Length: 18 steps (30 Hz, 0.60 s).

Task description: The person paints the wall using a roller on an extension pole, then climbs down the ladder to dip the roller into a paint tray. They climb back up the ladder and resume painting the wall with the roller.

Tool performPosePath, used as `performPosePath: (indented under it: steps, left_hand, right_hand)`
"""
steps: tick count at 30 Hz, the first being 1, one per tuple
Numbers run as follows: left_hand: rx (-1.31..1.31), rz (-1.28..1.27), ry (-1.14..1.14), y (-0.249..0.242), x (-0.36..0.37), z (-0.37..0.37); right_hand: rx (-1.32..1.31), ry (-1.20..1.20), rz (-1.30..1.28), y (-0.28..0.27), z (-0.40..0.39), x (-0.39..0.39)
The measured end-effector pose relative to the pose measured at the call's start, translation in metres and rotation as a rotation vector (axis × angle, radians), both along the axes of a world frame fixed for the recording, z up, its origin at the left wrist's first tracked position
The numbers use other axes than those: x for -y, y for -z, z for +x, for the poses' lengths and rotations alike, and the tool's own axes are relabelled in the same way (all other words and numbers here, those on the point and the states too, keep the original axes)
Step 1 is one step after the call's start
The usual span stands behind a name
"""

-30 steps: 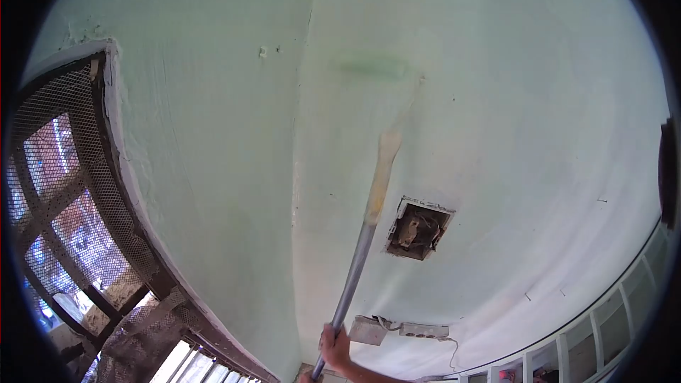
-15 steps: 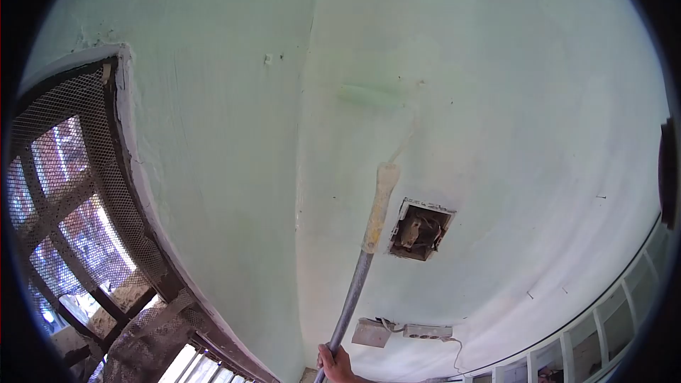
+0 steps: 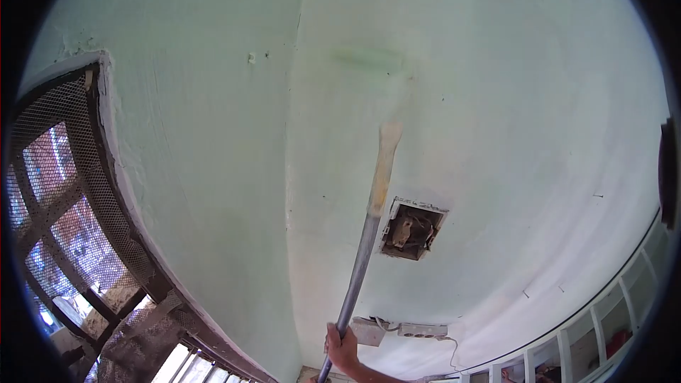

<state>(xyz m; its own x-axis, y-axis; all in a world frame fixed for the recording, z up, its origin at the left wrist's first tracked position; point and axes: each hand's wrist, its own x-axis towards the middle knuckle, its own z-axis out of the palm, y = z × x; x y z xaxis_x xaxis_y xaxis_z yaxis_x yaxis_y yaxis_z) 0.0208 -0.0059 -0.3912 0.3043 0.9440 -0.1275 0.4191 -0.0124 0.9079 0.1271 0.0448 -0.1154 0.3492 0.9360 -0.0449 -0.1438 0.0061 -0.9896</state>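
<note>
My right hand point(image 3: 342, 349) is wrapped round the grey metal pole point(image 3: 357, 280) of a paint roller, low in the view, with the forearm coming in from the lower right. The pole rises at a slant to a pale, yellow-stained handle point(image 3: 384, 170). Above it, the green roller head point(image 3: 369, 58) lies across the pale green wall point(image 3: 482, 156), blurred by motion; the wire frame between them is faint. My left hand is not in view.
Right of the pole is an open wall box point(image 3: 413, 230) with wires inside. Lower down hangs a socket strip point(image 3: 423, 330) with a cable. A mesh-covered window point(image 3: 78, 191) stands at left; white railings point(image 3: 564, 354) curve along the lower right.
The roller has moved up the wall, and my right hand has risen with the pole. The view has shifted slightly, so the window sits a little further left.
</note>
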Motion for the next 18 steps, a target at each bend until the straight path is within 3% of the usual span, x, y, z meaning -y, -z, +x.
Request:
performPosePath:
  steps: [3, 6, 8, 11, 13, 18]
  left_hand:
    - [0.234, 0.049, 0.003, -0.097, -0.025, 0.016]
    - [0.196, 0.163, -0.011, -0.172, -0.042, 0.020]
    - [0.291, 0.041, -0.035, -0.152, -0.038, 0.014]
    - [0.007, 0.067, 0.040, -0.090, -0.006, -0.014]
    - [-0.185, 0.080, 0.087, -0.069, 0.006, -0.020]
    - [-0.028, 0.070, -0.015, -0.153, -0.054, 0.016]
  right_hand:
    - [0.091, 0.046, 0.051, -0.054, 0.010, -0.023]
    - [0.043, 0.028, 0.193, -0.086, 0.014, -0.037]
    - [0.102, 0.046, 0.166, -0.073, 0.010, -0.038]
    - [0.119, 0.039, 0.083, -0.002, -0.002, -0.015]
    - [0.129, 0.026, 0.041, 0.006, 0.000, -0.008]
    - [0.166, 0.047, 0.239, -0.095, 0.016, -0.045]
